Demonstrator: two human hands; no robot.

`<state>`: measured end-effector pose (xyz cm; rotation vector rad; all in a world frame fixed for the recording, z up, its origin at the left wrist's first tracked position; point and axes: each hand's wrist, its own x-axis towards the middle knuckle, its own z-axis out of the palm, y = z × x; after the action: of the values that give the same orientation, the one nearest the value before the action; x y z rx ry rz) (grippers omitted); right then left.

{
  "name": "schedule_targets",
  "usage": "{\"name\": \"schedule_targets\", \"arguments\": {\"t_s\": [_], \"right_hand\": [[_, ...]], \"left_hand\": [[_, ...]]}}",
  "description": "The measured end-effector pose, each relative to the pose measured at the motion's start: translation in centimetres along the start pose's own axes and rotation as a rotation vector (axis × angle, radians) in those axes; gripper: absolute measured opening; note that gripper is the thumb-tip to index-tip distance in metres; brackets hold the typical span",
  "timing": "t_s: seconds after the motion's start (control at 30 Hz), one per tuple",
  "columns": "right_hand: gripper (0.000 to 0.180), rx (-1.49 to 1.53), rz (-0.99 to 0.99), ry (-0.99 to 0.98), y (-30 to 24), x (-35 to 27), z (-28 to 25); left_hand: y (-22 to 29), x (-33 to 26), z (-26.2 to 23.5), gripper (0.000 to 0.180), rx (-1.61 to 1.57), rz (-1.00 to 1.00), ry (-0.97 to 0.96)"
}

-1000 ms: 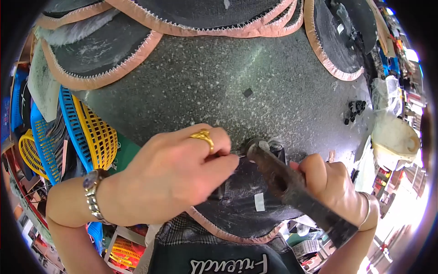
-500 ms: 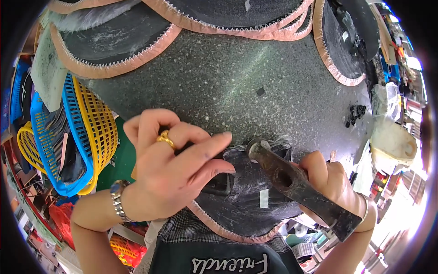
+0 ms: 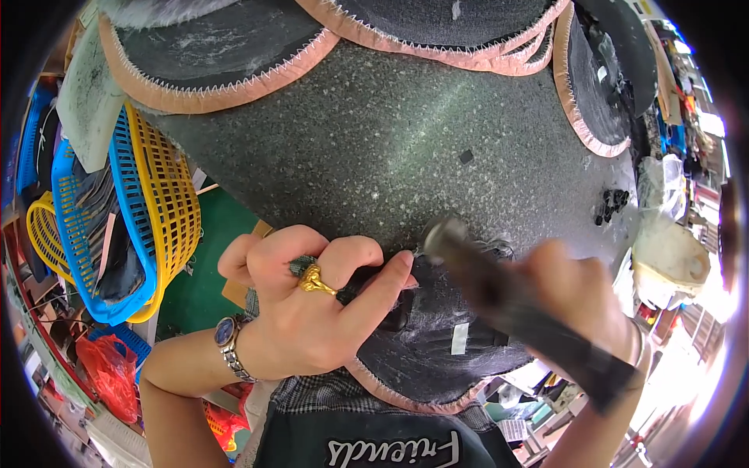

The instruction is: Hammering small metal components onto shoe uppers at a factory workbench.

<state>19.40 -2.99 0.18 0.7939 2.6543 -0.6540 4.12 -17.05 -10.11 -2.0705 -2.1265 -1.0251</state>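
Observation:
My right hand (image 3: 581, 292) grips a dark metal hammer (image 3: 538, 331), its round face near the far edge of a black piece (image 3: 429, 363) with pink zigzag-stitched binding. Motion smears the hammer and that hand. Beside the hammer face, the thumb and forefinger of my left hand (image 3: 320, 312) are pinched together at the piece's far edge. Whatever lies between those fingertips is mostly hidden. The piece lies on the near edge of a speckled grey stone slab (image 3: 367, 148), and a small white tag (image 3: 459, 338) shows on it.
More black pieces with pink binding (image 3: 211, 97) lie along the slab's far side. A small dark square (image 3: 466, 157) and a cluster of small black bits (image 3: 612, 204) rest on the slab. Blue (image 3: 125, 207) and yellow (image 3: 168, 210) plastic baskets stand at the left.
My left hand has shifted right and nearer to me, its thumb and forefinger closing at the piece's edge. The hammer face has moved slightly farther from me, and the hammer now blurs.

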Motion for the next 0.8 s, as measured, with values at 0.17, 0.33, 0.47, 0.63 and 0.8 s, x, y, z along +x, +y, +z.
{"name": "schedule_targets", "arguments": {"t_s": [0.17,0.33,0.47,0.63,0.8], "right_hand": [[0.02,0.009,-0.231,0.07,1.2,0.2,0.1],[0.021,-0.047,-0.132,-0.029,2.0,-1.8,1.3],[0.02,0.034,-0.157,-0.003,2.0,-1.1,1.3],[0.021,0.138,0.0,0.008,0.8,-1.1,-0.1],[0.021,-0.146,-0.254,-0.021,0.9,0.6,-0.5]], "left_hand": [[0.3,0.1,-0.6,0.04,-0.015,-0.004,-0.035],[0.7,0.5,-0.7,0.035,-0.124,-0.191,-0.048],[0.7,0.3,0.1,0.033,-0.181,-0.195,0.026],[1.2,0.2,0.4,0.033,-0.166,-0.168,0.042],[1.4,-0.5,0.2,0.035,-0.098,-0.159,0.038]]}}
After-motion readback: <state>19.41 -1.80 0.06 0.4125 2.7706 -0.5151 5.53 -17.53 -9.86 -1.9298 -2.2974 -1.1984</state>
